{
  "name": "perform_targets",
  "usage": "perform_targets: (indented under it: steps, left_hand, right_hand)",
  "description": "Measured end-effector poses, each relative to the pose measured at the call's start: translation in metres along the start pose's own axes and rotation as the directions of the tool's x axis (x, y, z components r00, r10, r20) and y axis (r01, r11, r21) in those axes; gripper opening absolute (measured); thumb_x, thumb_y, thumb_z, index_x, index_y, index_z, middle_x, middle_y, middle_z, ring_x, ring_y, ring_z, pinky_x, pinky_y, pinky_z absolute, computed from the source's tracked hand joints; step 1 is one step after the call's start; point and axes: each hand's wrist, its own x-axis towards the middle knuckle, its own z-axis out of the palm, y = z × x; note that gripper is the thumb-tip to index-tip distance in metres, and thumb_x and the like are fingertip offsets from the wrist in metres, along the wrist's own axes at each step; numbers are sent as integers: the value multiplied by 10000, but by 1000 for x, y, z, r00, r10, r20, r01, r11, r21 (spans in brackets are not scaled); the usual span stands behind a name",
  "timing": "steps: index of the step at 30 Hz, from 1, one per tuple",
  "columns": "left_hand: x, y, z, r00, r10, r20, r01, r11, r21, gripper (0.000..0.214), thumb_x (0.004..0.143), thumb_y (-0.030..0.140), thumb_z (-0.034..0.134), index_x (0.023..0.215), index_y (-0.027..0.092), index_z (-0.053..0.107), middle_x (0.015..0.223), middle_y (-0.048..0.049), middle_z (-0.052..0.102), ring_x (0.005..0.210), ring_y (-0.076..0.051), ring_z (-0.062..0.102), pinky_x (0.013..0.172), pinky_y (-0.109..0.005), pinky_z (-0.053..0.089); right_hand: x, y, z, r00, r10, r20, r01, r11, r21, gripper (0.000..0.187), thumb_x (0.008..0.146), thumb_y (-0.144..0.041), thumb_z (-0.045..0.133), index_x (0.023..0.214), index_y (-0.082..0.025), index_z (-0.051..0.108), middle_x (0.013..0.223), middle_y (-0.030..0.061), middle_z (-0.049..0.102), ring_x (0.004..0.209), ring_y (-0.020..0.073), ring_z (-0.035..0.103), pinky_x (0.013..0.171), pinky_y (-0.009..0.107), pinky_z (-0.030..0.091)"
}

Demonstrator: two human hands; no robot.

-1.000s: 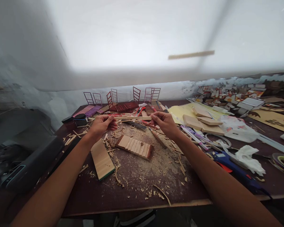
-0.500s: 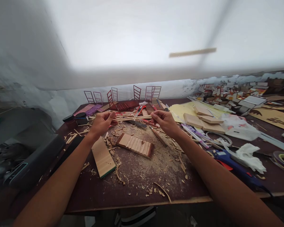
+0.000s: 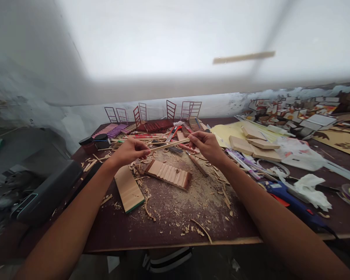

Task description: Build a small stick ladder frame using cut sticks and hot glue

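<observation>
My left hand (image 3: 130,151) and my right hand (image 3: 205,144) each pinch one end of a thin pale wooden stick (image 3: 169,145), which hangs slightly tilted above the table, its right end higher. Below it lies a ridged wooden block (image 3: 168,174) in a patch of sawdust and shavings. A flat wooden board with a green edge (image 3: 128,189) lies under my left wrist. More loose sticks (image 3: 140,137) and a red utility knife (image 3: 172,134) lie beyond my hands.
Small red and purple slatted frames (image 3: 169,111) stand along the table's back edge. Two dark jars (image 3: 93,144) sit at the left. Wooden blocks (image 3: 252,146), a plastic bag (image 3: 297,157), a blue tool (image 3: 288,200) and white tissue (image 3: 312,190) crowd the right side. A dark box (image 3: 43,194) lies off the left.
My hands came slightly nearer. The stick, level before, now tilts with its right end raised, and it stands apart from the sticks on the table.
</observation>
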Motion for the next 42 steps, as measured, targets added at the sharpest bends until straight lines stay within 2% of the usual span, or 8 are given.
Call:
perform_targets:
  steps: [14, 17, 20, 24, 30, 33, 37, 42]
  left_hand:
    - [-64, 19, -30, 998, -62, -22, 66, 968, 243, 266, 733, 423, 739, 646, 172, 726, 595, -43, 640, 555, -153, 545, 513, -239, 400]
    - [-101, 13, -37, 991, -93, -98, 120, 940, 318, 283, 752, 456, 717, 669, 185, 736, 625, -38, 644, 580, -155, 529, 525, -236, 393]
    - [-138, 4, -45, 963, -191, -190, 238, 933, 271, 350, 776, 532, 714, 730, 188, 754, 637, -47, 645, 590, -164, 528, 508, -229, 388]
    - [-167, -6, -56, 912, -288, -292, 326, 941, 91, 397, 721, 586, 784, 744, 192, 749, 665, -48, 643, 576, -154, 517, 485, -217, 391]
    - [-170, -10, -63, 892, -239, -383, 283, 957, 63, 442, 675, 611, 814, 705, 177, 737, 654, -36, 641, 582, -139, 538, 519, -205, 429]
    - [-167, -13, -62, 890, -207, -406, 261, 962, 83, 412, 736, 582, 782, 754, 172, 744, 688, -37, 661, 599, -140, 562, 536, -208, 433]
    - [-158, -11, -54, 899, -153, -409, 224, 966, 132, 363, 759, 529, 767, 782, 168, 749, 691, -43, 683, 612, -162, 599, 561, -232, 456]
    - [-153, 2, -44, 900, -129, -417, 212, 965, 157, 346, 753, 515, 747, 764, 169, 747, 652, -36, 669, 597, -168, 594, 546, -237, 434]
  right_hand:
    - [-12, -8, 17, 935, -2, 354, 49, 991, -126, 386, 943, -524, 623, 794, -175, 690, 725, 45, 690, 634, 125, 569, 604, 293, 455]
    - [-20, -12, 29, 905, -49, 423, 169, 953, -253, 367, 950, -498, 625, 1082, -167, 709, 801, 43, 689, 708, 153, 602, 681, 317, 488]
    - [-29, -18, 40, 847, -76, 526, 332, 848, -413, 759, 870, -523, 729, 1499, -173, 487, 1049, 90, 711, 966, 238, 651, 897, 410, 502]
    - [-35, -21, 49, 783, 1, 622, 427, 727, -538, 808, 872, -477, 725, 1565, -201, 414, 1253, 136, 682, 1141, 310, 618, 991, 476, 470]
    - [-33, -29, 56, 899, -58, 435, 404, 496, -769, 437, 963, -245, 597, 1383, -123, 584, 1261, 192, 670, 1130, 337, 619, 957, 486, 481]
    - [-52, -53, 85, 923, -99, 372, 369, 504, -781, 405, 1012, -405, 558, 1282, -116, 642, 1164, 197, 695, 1048, 334, 634, 907, 491, 498]
    - [-94, -87, 152, 840, 19, 542, 436, 569, -697, 701, 943, -672, 538, 1399, -140, 561, 1124, 212, 700, 995, 361, 646, 824, 503, 510]
    - [-102, -95, 180, 840, 78, 536, 449, 453, -770, 317, 930, -372, 605, 1160, -159, 653, 1084, 197, 682, 969, 352, 639, 780, 463, 486]
